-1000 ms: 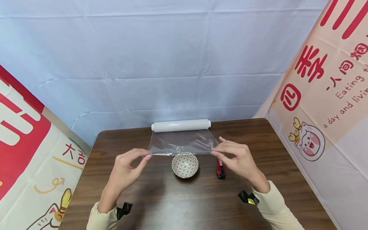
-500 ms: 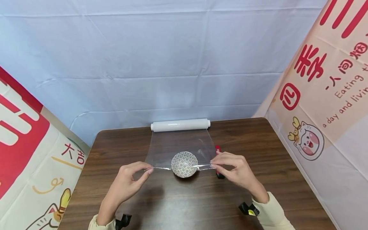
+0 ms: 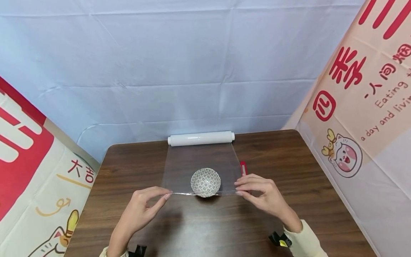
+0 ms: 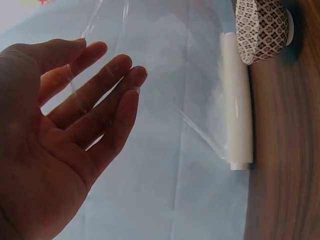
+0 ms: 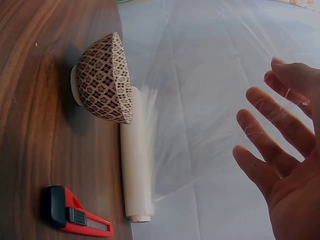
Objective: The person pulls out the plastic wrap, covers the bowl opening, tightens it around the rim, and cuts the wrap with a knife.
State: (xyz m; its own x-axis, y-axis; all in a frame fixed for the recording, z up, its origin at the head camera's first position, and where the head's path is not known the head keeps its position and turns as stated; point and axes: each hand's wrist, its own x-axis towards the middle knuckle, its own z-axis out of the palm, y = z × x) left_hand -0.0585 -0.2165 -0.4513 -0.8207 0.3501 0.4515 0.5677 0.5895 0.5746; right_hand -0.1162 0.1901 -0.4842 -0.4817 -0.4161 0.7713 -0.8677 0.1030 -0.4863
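A clear sheet of plastic wrap (image 3: 181, 162) stretches from its white roll (image 3: 201, 138) toward the person, passing over a small patterned bowl (image 3: 205, 182). My left hand (image 3: 142, 205) pinches the sheet's near left corner between thumb and index finger. At the near right corner, my right hand (image 3: 264, 194) pinches the wrap the same way. Both wrist views show the other fingers spread loosely, with film lying against them. In the right wrist view the bowl (image 5: 102, 80) stands upright on the table, below the level of the hand.
A red and black utility knife (image 3: 243, 167) lies right of the bowl, partly hidden by the right hand in the head view. The roll rests near the far edge of the wooden table (image 3: 208, 228). Cloth backdrops (image 3: 154, 64) rise behind and at both sides.
Both hands have drawn the wrap's edge toward the person, from the bowl's far rim to about its near rim. More film lies unrolled. Roll and bowl have stayed in place.
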